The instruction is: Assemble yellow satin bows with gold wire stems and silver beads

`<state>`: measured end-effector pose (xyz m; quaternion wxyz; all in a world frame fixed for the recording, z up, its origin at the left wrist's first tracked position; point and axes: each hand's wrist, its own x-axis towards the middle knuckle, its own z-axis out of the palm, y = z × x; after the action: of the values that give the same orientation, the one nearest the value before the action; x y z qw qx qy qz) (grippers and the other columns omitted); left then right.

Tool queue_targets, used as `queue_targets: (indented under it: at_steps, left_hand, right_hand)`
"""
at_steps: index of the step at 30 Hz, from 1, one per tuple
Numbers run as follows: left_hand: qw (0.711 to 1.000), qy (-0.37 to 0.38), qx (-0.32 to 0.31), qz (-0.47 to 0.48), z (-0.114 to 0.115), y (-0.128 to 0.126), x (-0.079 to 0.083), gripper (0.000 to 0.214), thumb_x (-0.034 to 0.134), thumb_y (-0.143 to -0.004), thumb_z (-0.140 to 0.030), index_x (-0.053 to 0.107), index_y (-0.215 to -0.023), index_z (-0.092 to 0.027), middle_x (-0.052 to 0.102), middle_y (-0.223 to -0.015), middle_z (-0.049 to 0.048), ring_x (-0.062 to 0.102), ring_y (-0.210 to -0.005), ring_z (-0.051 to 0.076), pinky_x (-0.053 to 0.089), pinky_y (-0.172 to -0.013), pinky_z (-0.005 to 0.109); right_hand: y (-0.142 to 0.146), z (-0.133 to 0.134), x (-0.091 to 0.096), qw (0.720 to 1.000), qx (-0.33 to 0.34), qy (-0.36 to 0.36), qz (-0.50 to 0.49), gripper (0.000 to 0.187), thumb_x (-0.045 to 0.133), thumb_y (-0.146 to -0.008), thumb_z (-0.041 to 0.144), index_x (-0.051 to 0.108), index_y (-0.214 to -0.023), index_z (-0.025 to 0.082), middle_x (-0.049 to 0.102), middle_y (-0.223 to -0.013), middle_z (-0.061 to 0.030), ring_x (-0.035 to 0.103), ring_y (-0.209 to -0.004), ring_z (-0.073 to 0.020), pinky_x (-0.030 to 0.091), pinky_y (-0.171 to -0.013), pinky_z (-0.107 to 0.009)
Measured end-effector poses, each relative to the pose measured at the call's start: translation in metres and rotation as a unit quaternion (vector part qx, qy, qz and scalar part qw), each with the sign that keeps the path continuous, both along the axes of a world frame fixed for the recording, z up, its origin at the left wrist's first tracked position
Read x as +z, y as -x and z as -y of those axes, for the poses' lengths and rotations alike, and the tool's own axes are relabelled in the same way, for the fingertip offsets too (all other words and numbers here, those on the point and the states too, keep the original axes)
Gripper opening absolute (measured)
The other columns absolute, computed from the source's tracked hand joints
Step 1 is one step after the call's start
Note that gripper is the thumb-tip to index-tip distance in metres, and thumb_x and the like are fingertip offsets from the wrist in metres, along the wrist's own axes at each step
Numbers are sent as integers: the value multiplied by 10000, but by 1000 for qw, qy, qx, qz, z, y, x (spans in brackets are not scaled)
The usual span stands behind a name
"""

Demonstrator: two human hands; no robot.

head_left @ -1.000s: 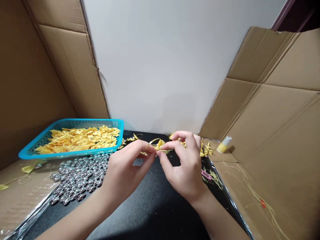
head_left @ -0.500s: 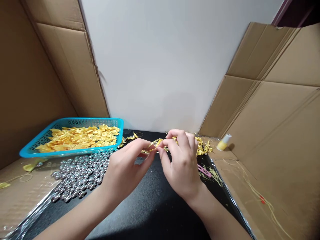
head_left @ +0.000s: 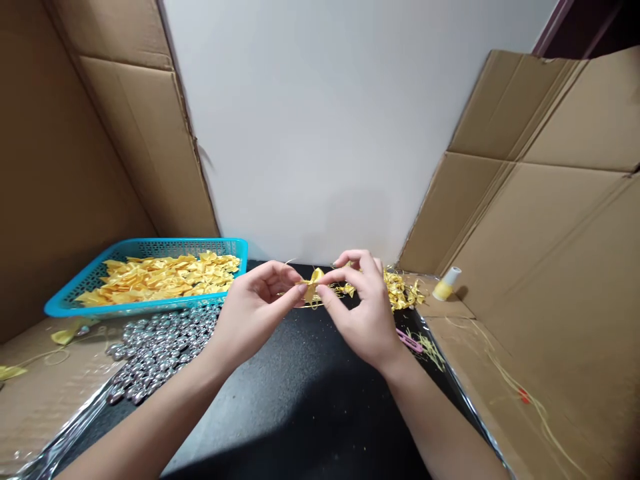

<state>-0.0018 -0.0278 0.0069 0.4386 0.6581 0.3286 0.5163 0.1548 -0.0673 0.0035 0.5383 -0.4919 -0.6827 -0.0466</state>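
Note:
Over the black tabletop [head_left: 300,400], my left hand [head_left: 253,313] and my right hand [head_left: 363,310] meet at the middle. Both pinch a small yellow ribbon bow [head_left: 314,281] with a thin gold cord at their fingertips. Just behind my right hand lies a heap of yellow bows and gold cord [head_left: 397,288]. A blue plastic basket [head_left: 70,303] full of yellow ribbon bows [head_left: 160,277] stands at the left. A pile of small silver beads [head_left: 160,343] is spread in front of it.
Cardboard walls [head_left: 550,220] stand at left and right, with a white wall [head_left: 320,127] behind. A small yellow bottle with a white cap [head_left: 447,285] lies at the right on the cardboard. A pink clip [head_left: 409,340] and loose gold threads [head_left: 520,393] lie nearby.
Both hands have moved slightly up and away from me. The loose gold loop between the fingers has drawn in, and a small bow shape now shows at the fingertips.

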Motion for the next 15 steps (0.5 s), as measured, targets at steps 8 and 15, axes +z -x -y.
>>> queue_targets:
  at_steps: [8, 15]
  left_hand:
    - [996, -56, 12, -65, -3, 2, -9, 195, 709, -762, -316, 587, -777, -166, 670, -746, 17, 654, -680, 146, 553, -610, 250]
    - [983, -120, 43, -131, 4, 1, -9, 117, 669, -782, -262, 593, -767, -175, 672, -723, 9, 658, -645, 134, 535, -565, 214]
  right_hand:
    - [-4, -4, -1, 999, -11, 16, 37, 92, 636, -837, 206, 718, -853, 246, 577, -1045, -54, 494, -1020, -224, 418, -903, -417]
    - [-4, -9, -4, 997, 31, 72, 11, 83, 649, -809, 187, 684, -747, 229, 583, -1011, -36, 502, -998, -209, 426, -914, -406]
